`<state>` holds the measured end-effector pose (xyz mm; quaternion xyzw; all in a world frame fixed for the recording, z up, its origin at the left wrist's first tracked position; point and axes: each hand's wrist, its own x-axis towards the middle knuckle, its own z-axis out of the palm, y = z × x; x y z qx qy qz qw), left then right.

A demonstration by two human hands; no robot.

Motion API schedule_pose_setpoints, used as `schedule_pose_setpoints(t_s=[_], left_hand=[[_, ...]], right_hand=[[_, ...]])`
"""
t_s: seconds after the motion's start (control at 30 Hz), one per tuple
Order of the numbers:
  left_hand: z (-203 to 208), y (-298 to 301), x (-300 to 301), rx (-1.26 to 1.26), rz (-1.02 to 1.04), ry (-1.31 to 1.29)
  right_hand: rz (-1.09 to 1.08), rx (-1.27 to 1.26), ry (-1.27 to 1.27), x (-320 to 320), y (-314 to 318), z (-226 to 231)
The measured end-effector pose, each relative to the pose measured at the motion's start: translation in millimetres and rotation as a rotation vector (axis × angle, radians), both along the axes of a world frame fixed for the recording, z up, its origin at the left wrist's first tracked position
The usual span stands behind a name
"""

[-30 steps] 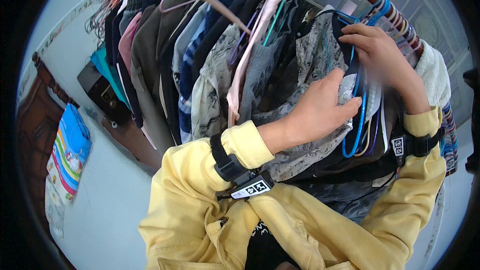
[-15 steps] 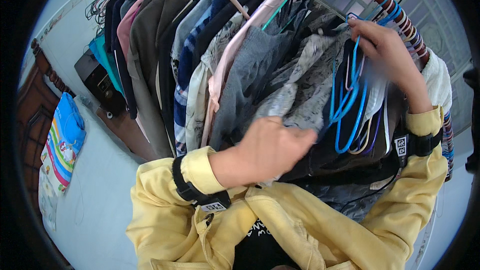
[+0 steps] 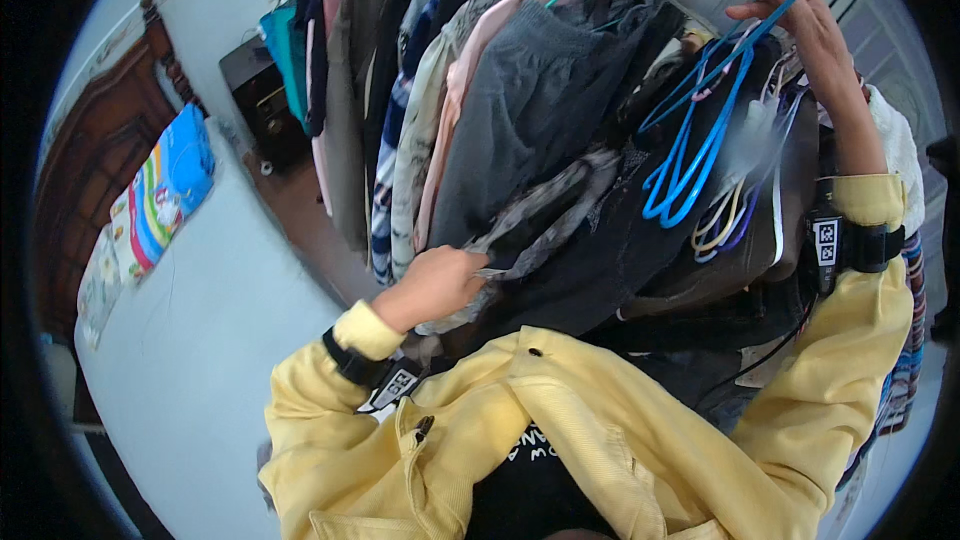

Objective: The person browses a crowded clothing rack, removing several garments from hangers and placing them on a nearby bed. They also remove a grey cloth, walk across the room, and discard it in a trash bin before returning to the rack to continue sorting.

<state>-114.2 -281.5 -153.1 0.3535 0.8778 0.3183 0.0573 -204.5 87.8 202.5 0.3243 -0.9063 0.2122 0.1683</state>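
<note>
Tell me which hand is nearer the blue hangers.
Right. The right hand is up at the rail, gripping the tops of the blue hangers. The left hand is lower and off to the left, clutching a patterned grey garment.

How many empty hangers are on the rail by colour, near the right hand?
Exact numbers are hard to tell in the overlap.
Blue hangers: about 3
Yellow hanger: 1
Purple hanger: 1
White hanger: 1
Total: about 6, hanging just below the right hand.
</note>
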Motion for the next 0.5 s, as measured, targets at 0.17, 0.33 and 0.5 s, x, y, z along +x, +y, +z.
schedule_pose_setpoints(t_s=[0.17, 0.33, 0.5], left_hand=[[18, -88, 117, 0.429, 0.229, -0.28], [-11, -172, 322, 0.774, 1.238, -0.084], [-77, -253, 529, 1.343, 1.529, 0.08]], right_hand=[[-0.072, 0.448, -0.083, 2, -5, -23], [-0.206, 0.761, 0.075, 2, 1, -32], [-0.34, 0.836, 0.03, -16, 19, -28]])
